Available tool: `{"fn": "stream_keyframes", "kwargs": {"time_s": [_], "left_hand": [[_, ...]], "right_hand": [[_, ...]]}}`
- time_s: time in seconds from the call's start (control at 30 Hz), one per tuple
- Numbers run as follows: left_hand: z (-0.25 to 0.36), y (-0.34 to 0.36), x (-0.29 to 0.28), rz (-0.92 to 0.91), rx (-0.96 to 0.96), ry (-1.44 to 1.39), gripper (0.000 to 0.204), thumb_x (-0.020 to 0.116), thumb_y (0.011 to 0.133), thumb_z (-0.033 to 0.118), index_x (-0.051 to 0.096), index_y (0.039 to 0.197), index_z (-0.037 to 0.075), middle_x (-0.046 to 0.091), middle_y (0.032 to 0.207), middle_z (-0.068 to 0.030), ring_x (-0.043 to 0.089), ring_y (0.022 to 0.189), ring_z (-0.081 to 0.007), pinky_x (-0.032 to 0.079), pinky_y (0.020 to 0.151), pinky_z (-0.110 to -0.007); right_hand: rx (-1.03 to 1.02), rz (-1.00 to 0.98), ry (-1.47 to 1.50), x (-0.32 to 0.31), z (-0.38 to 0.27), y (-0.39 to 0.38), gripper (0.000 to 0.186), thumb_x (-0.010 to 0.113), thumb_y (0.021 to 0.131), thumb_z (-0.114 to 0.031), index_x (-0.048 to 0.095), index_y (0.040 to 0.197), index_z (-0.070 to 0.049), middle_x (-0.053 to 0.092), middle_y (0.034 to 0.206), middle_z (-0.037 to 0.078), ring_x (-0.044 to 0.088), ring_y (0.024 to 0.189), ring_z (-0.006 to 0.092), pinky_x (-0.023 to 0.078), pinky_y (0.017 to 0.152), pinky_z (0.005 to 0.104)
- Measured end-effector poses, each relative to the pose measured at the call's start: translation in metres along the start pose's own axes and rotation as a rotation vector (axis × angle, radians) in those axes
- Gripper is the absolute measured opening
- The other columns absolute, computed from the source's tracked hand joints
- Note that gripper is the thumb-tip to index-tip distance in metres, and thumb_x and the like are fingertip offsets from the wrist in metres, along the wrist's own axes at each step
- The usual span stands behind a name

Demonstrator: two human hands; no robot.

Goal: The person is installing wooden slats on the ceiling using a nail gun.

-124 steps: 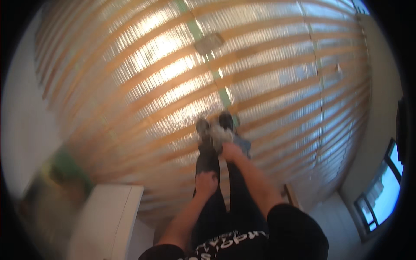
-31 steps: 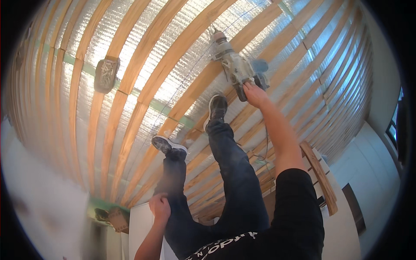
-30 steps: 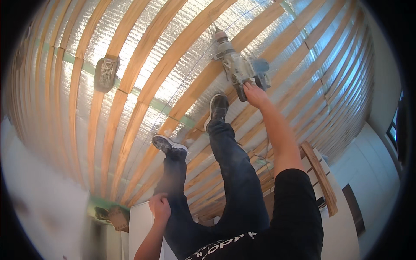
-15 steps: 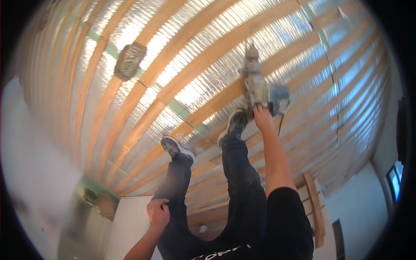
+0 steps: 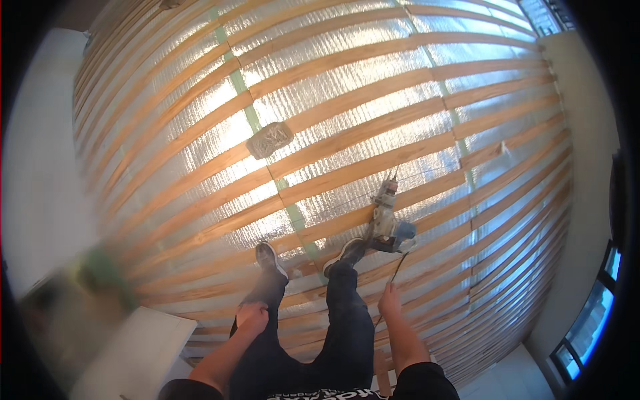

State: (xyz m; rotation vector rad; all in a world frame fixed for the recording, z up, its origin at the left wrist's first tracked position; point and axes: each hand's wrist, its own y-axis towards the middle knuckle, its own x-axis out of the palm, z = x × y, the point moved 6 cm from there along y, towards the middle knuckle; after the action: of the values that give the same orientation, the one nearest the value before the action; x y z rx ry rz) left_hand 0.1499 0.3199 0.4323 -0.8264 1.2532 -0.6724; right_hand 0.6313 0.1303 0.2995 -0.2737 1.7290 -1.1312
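A rotary hammer drill (image 5: pixel 384 217) with a pale body, a blue motor housing and a bit at its far end lies on the wooden battens, beside my right shoe. Its dark power cord (image 5: pixel 400 267) runs back toward me. My right hand (image 5: pixel 390 301) is closed around this cord, apart from the drill. My left hand (image 5: pixel 253 315) rests against my left trouser leg (image 5: pixel 267 293) near the knee, its fingers curled, with nothing visible in it.
Parallel wooden battens (image 5: pixel 340 183) cross the floor over shiny foil insulation (image 5: pixel 333 140), with green tape (image 5: pixel 292 213) along a seam. A plastic-wrapped block (image 5: pixel 270 140) sits ahead. A white board (image 5: pixel 143 340) stands at lower left; a window (image 5: pixel 587 320) is at right.
My right hand has left the drill's rear end and moved back toward me onto the cord. The drill now lies on the battens. My left hand stays at my leg.
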Motion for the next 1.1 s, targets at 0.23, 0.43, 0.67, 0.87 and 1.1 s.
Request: {"fn": "stream_keyframes", "kwargs": {"time_s": [0.23, 0.43, 0.67, 0.87, 1.1], "left_hand": [[-0.037, -0.016, -0.003, 0.114, 0.188, -0.009, 0.025, 0.065, 0.092, 0.021, 0.083, 0.108, 0.014, 0.080, 0.110, -0.0141, 0.072, 0.112, -0.0368, 0.054, 0.104, -0.050], [-0.041, -0.046, -0.096, 0.144, 0.337, -0.405, 0.026, 0.062, 0.102, 0.020, 0.075, 0.122, 0.008, 0.077, 0.115, -0.0210, 0.074, 0.110, -0.0396, 0.058, 0.098, -0.047], [-0.153, -0.048, -0.153, 0.132, 0.205, -0.372, 0.032, 0.060, 0.102, 0.022, 0.076, 0.126, 0.007, 0.078, 0.118, -0.0222, 0.074, 0.116, -0.0392, 0.057, 0.102, -0.048], [-0.283, -0.058, -0.170, 0.184, 0.080, -0.338, 0.036, 0.059, 0.100, 0.018, 0.073, 0.127, -0.002, 0.074, 0.126, -0.0273, 0.071, 0.123, -0.0409, 0.053, 0.109, -0.047], [-0.285, -0.059, -0.198, 0.160, -0.012, -0.302, 0.036, 0.062, 0.099, 0.021, 0.073, 0.128, 0.001, 0.074, 0.129, -0.0265, 0.070, 0.125, -0.0408, 0.052, 0.111, -0.048]], "right_hand": [[0.143, -0.258, 0.192, -0.051, -0.045, -0.144, 0.055, 0.066, 0.094, -0.010, 0.061, 0.148, 0.001, 0.058, 0.152, 0.028, 0.059, 0.136, 0.0462, 0.050, 0.114, 0.0527], [0.118, -0.014, 0.354, -0.101, -0.060, -0.244, 0.048, 0.068, 0.096, -0.017, 0.068, 0.139, 0.002, 0.075, 0.128, 0.027, 0.072, 0.121, 0.0426, 0.057, 0.106, 0.0483], [0.328, 0.039, 0.394, -0.081, -0.072, -0.391, 0.046, 0.067, 0.091, -0.020, 0.073, 0.131, 0.003, 0.079, 0.120, 0.025, 0.075, 0.117, 0.0374, 0.058, 0.104, 0.0455], [0.357, -0.101, 0.393, -0.053, -0.075, -0.453, 0.052, 0.072, 0.087, -0.029, 0.076, 0.131, -0.001, 0.079, 0.120, 0.024, 0.077, 0.112, 0.0374, 0.059, 0.101, 0.0432], [0.361, -0.135, 0.644, -0.100, -0.068, -0.412, 0.060, 0.082, 0.088, -0.042, 0.076, 0.128, 0.002, 0.080, 0.121, 0.023, 0.077, 0.113, 0.0372, 0.058, 0.098, 0.0429]]}}
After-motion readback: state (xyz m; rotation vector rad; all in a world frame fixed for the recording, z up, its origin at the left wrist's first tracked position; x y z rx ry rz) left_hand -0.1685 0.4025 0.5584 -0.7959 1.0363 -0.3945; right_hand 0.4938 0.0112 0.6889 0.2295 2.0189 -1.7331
